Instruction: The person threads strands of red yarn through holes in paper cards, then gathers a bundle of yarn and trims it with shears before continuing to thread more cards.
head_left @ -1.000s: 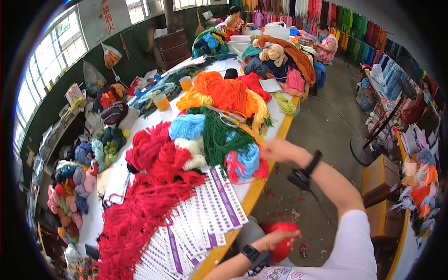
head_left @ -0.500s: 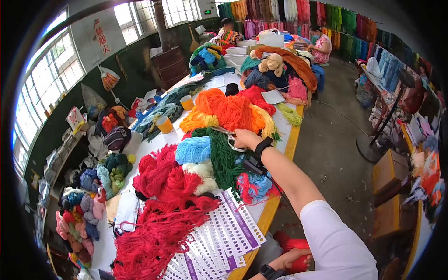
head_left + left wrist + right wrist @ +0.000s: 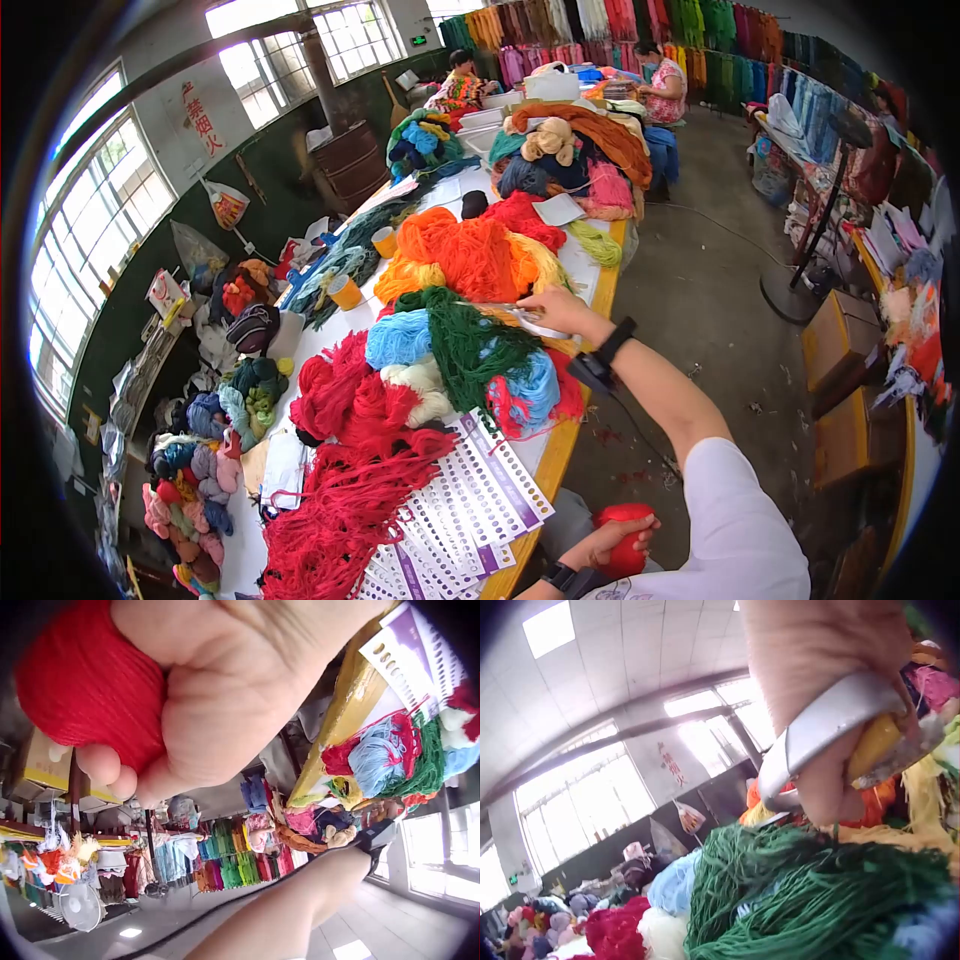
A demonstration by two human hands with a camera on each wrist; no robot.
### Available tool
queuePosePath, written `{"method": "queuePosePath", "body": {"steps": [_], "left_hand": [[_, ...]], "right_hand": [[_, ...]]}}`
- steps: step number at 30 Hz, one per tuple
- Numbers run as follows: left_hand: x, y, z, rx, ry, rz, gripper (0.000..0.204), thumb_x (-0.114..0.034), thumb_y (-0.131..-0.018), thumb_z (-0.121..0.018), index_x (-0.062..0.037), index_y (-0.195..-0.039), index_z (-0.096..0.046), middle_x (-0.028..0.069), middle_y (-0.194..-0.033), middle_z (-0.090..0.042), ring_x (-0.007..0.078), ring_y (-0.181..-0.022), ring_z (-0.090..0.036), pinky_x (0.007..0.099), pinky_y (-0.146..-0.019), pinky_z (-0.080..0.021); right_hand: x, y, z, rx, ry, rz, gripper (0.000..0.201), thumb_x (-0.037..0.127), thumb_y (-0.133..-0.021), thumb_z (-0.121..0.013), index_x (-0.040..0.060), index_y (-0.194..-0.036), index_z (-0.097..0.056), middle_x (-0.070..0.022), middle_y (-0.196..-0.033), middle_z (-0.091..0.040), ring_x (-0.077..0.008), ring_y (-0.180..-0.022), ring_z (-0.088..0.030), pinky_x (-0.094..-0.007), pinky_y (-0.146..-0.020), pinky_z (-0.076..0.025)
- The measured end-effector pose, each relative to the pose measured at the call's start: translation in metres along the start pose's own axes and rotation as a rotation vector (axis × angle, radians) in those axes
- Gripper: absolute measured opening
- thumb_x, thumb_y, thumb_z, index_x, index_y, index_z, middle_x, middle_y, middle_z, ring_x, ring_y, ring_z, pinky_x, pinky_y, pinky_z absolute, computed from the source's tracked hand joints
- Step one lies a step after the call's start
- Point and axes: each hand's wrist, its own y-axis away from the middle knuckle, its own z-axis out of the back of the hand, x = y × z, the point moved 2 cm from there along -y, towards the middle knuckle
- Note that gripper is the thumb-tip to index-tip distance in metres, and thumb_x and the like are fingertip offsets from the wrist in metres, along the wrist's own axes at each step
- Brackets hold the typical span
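Observation:
My right hand (image 3: 560, 312) grips silver scissors (image 3: 515, 312) over the edge of the dark green yarn (image 3: 465, 340). In the right wrist view the fingers of that hand (image 3: 829, 750) go through the scissors' handle loops (image 3: 832, 724), above the green yarn (image 3: 810, 892). Low at the table's near side, my left hand (image 3: 612, 540) holds a red ball of yarn (image 3: 628, 560); in the left wrist view its fingers curl round the red ball (image 3: 94, 682). Light blue yarn (image 3: 398, 340) and orange yarn (image 3: 470, 250) lie beside the green.
Loose red yarn (image 3: 350, 500) and printed colour cards (image 3: 480, 490) cover the near table. Two orange-yellow cups (image 3: 345, 292) stand on the left. The yellow table edge (image 3: 560, 450) runs along the right. Two people sit at the far end. A fan stand (image 3: 815, 230) is on the right.
The right hand came onto the scissors on the yarn, and they now sit lifted near the table's right edge. The left hand keeps hold of the red ball. The head view has shifted.

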Motion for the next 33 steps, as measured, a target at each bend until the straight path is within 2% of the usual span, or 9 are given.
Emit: {"method": "queuePosePath", "body": {"steps": [3,6,10,13,20,22,27,29,33], "left_hand": [[-0.002,-0.008,-0.003,-0.018,0.015,-0.003,0.019,-0.021,-0.088,-0.054,-0.0028,-0.093,-0.052,-0.0021,-0.061,-0.046,0.0072,-0.053,-0.044,0.0241,-0.06,-0.044],[-0.02,-0.009,-0.008,-0.187,-0.058,-0.293,0.023,-0.023,-0.088,-0.055,-0.0033,-0.1,-0.053,-0.0031,-0.063,-0.044,0.0071,-0.055,-0.043,0.0256,-0.064,-0.044],[-0.044,-0.006,-0.009,-0.175,-0.021,-0.704,0.04,-0.027,-0.089,-0.052,-0.01,-0.124,-0.044,-0.0036,-0.068,-0.042,0.008,-0.06,-0.043,0.0294,-0.07,-0.044],[-0.051,-0.016,-0.049,-0.013,-0.144,-0.798,0.055,-0.028,-0.087,-0.056,-0.0086,-0.132,-0.033,-0.0006,-0.07,-0.044,0.0102,-0.063,-0.044,0.0301,-0.071,-0.043],[-0.041,-0.028,-0.083,-0.22,-0.479,-0.894,0.021,-0.02,-0.086,-0.057,-0.0009,-0.093,-0.054,0.0019,-0.06,-0.051,0.0097,-0.055,-0.047,0.0226,-0.054,-0.039],[-0.041,-0.027,-0.084,-0.271,-0.551,-0.876,0.022,-0.025,-0.086,-0.058,-0.003,-0.09,-0.054,0.0005,-0.06,-0.048,0.0096,-0.054,-0.046,0.0227,-0.052,-0.039],[-0.032,-0.03,-0.11,-0.221,-0.801,-0.7,0.023,-0.027,-0.085,-0.059,-0.0049,-0.082,-0.054,-0.0004,-0.061,-0.049,0.0083,-0.053,-0.045,0.0207,-0.049,-0.036],[-0.037,-0.033,-0.11,-0.228,-0.855,-0.63,0.034,-0.022,-0.084,-0.059,0.003,-0.106,-0.055,0.0006,-0.061,-0.051,0.0072,-0.052,-0.045,0.0209,-0.052,-0.039],[-0.073,-0.027,-0.105,-0.234,-0.807,-0.144,0.032,-0.025,-0.085,-0.058,0.0019,-0.102,-0.056,-0.0008,-0.058,-0.047,0.0075,-0.052,-0.044,0.023,-0.054,-0.041]], "right_hand": [[-0.016,0.071,0.028,0.226,-0.881,-0.202,0.038,0.011,-0.081,-0.057,0.0088,-0.119,-0.054,-0.0018,-0.087,-0.06,-0.0101,-0.073,-0.055,-0.0244,-0.062,-0.045],[-0.009,0.157,0.055,0.147,-1.123,-0.306,0.045,0.008,-0.082,-0.059,0.0091,-0.126,-0.048,0.0023,-0.078,-0.054,-0.0048,-0.064,-0.047,-0.0193,-0.06,-0.041],[0.021,0.282,0.095,-0.04,-0.906,-0.269,0.039,0.005,-0.082,-0.053,0.0053,-0.121,-0.053,-0.0042,-0.082,-0.061,-0.0082,-0.072,-0.056,-0.0227,-0.064,-0.046],[0.058,0.35,0.104,0.028,-1.452,-0.468,0.045,0.001,-0.076,-0.058,0.0016,-0.121,-0.052,-0.0059,-0.085,-0.062,-0.0111,-0.076,-0.059,-0.0243,-0.068,-0.048],[0.086,0.399,0.078,-0.019,-1.243,-0.464,0.061,0.009,-0.074,-0.067,0.0036,-0.129,-0.042,-0.0018,-0.092,-0.057,-0.0073,-0.079,-0.052,-0.0221,-0.07,-0.044],[0.097,0.397,0.088,-0.115,-0.642,-0.367,0.075,0.02,-0.07,-0.073,0.0072,-0.133,-0.034,-0.0048,-0.1,-0.055,-0.0126,-0.084,-0.053,-0.0255,-0.076,-0.044],[0.097,0.408,0.054,-0.056,-1.063,-0.393,0.081,0.022,-0.071,-0.073,0.0086,-0.137,-0.027,-0.011,-0.106,-0.056,-0.0145,-0.09,-0.053,-0.029,-0.081,-0.043],[0.1,0.413,0.051,-0.19,-1.037,-0.332,0.076,0.015,-0.072,-0.071,0.0096,-0.136,-0.031,-0.0076,-0.103,-0.057,-0.0131,-0.088,-0.053,-0.028,-0.078,-0.044],[0.092,0.452,0.051,-0.403,-0.793,-0.645,0.059,0.007,-0.072,-0.067,0.0082,-0.126,-0.042,-0.0017,-0.093,-0.057,-0.011,-0.078,-0.052,-0.0246,-0.072,-0.044]]}}
